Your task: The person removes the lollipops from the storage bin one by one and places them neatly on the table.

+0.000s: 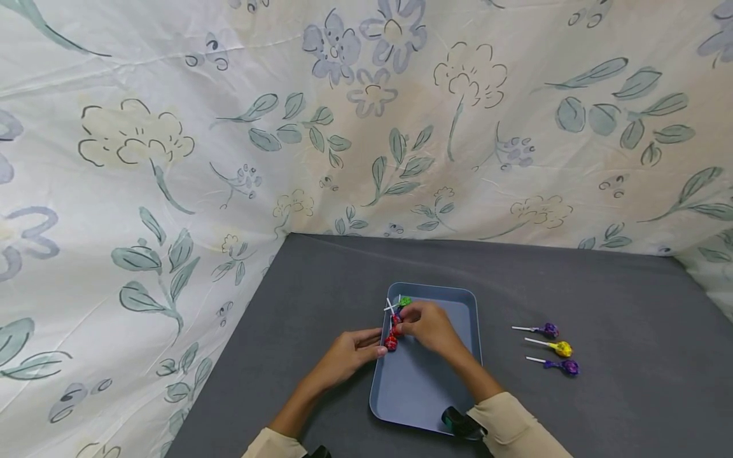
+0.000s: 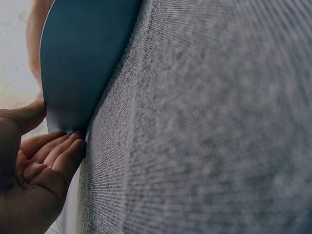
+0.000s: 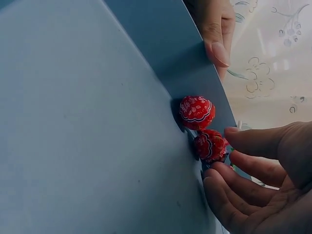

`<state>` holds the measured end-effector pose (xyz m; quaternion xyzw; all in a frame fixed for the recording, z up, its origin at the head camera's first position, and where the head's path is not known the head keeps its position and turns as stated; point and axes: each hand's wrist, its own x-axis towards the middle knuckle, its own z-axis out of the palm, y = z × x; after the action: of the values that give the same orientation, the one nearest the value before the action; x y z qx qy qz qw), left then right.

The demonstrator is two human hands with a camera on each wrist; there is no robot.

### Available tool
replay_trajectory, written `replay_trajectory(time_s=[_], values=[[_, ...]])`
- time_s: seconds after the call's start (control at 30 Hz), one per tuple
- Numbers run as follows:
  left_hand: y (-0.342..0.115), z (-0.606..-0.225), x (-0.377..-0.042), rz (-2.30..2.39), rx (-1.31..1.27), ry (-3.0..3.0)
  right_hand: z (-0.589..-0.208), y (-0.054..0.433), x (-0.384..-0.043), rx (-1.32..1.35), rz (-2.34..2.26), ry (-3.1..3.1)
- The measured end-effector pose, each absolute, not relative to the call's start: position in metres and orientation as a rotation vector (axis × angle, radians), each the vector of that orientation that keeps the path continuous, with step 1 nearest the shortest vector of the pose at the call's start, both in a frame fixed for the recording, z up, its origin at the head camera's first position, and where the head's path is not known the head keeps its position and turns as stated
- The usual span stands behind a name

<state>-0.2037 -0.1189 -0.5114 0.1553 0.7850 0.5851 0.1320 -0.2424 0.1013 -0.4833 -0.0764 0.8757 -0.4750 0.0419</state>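
Note:
A grey-blue tray [image 1: 429,388] holds several wrapped lollipops along its left wall. A red lollipop [image 1: 391,343] lies nearest the front, and a green lollipop [image 1: 405,301] lies at the back. Between them, my right hand [image 1: 426,326] pinches another red lollipop [image 3: 210,145] with thumb and fingertips, partly hiding it and a dark-wrapped one behind. White sticks [image 1: 389,306] point toward the tray's back left. My left hand [image 1: 348,356] rests against the tray's left side, its fingers extended along the outer wall and its thumb at the rim.
On the grey cloth [image 1: 630,407] right of the tray lie a purple lollipop [image 1: 550,330], a yellow lollipop [image 1: 564,348] and another purple lollipop [image 1: 569,367], sticks pointing left. A flowered curtain [image 1: 229,159] hangs behind and at the left.

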Motion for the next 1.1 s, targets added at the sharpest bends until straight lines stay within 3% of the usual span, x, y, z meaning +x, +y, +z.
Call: replay_trajectory(time_s=[1.1], values=[[-0.1202,-0.5148,-0.2050,1.680,0.461,2.310,-0.4847,0.0968,-0.2413,-0.345,-1.376,2.715]])
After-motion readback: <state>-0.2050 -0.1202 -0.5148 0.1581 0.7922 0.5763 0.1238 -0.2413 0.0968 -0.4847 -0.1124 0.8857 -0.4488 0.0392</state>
